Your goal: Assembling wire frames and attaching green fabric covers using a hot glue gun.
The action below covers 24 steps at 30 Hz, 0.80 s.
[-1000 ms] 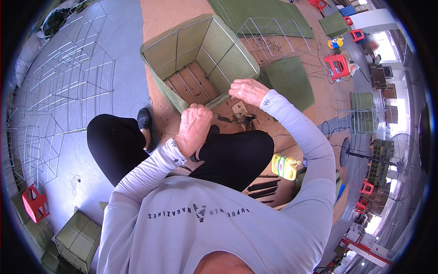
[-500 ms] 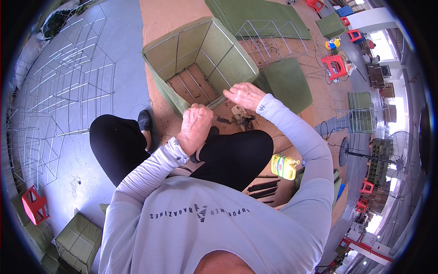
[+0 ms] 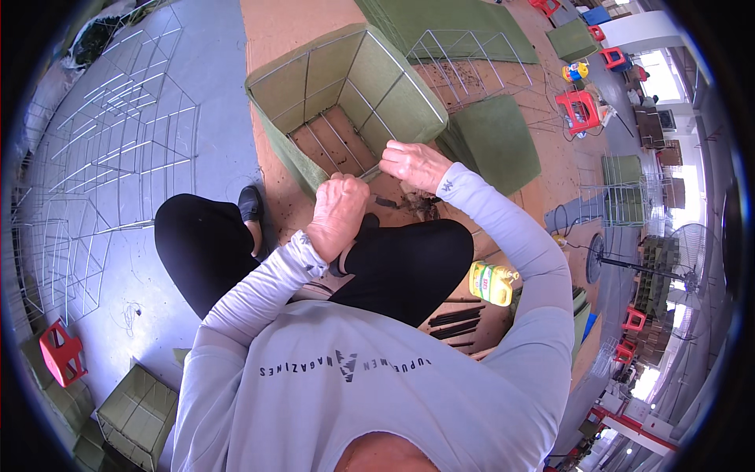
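Observation:
In front of me stands an open wire-framed box (image 3: 393,82) covered in green fabric, tilted so that I look into it. Thin metal rods run along its inner walls and across its bottom. At its near rim, my left hand (image 3: 339,214) is closed in a fist, seemingly on the fabric edge. My right hand (image 3: 414,165) is a little farther right, fingers pinched together at the same near side. What lies inside the right fingers is hidden by the hand. My black-clad knees are bent on both sides below the box.
Bare wire frames (image 3: 118,141) stand on the grey floor at left. Beyond the box lie a green sheet (image 3: 464,31), a green panel (image 3: 499,145) and another wire frame (image 3: 472,59). A yellow bottle (image 3: 491,283) and dark strips (image 3: 456,321) lie near my right knee. A red stool (image 3: 578,112) stands farther right.
My right hand has shifted slightly left, nearer to the left hand, and its fingers have drawn in. The box's far rim has moved up slightly. My left hand has hardly moved.

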### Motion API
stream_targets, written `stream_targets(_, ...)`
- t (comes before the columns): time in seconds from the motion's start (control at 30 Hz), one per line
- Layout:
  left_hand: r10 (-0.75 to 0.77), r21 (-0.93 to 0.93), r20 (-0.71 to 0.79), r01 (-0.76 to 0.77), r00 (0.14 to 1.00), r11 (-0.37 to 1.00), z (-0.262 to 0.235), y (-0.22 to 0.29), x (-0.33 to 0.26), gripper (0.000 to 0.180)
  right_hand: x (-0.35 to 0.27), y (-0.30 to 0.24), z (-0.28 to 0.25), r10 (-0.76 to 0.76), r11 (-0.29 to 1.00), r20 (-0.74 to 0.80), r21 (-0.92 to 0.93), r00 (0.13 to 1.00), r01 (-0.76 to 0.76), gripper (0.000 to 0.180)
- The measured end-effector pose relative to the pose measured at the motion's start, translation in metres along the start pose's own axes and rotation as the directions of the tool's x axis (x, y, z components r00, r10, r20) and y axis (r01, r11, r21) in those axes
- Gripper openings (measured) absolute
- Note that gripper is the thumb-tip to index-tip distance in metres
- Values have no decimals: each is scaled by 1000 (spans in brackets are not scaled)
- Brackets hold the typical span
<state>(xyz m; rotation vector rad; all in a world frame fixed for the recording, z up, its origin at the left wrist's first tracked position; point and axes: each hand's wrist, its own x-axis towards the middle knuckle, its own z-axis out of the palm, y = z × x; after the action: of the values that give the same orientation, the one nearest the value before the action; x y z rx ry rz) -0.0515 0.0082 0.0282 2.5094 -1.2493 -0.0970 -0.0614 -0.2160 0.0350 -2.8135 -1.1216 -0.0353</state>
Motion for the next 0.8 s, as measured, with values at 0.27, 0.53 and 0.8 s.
stream_targets(0.27,-2,18,-153,4,988,1000,16,0,-3,15,2,9,-7,-43,997,36,-65,998,46,4)
stream_targets(0.53,-51,-84,3,51,999,995,17,19,36,4,-23,10,-8,106,994,102,-48,989,-101,14)
stream_targets(0.8,-5,-207,-21,0,1000,978,16,0,46,5,-8,-91,-3,561,824,-280,279,779,-492,24)
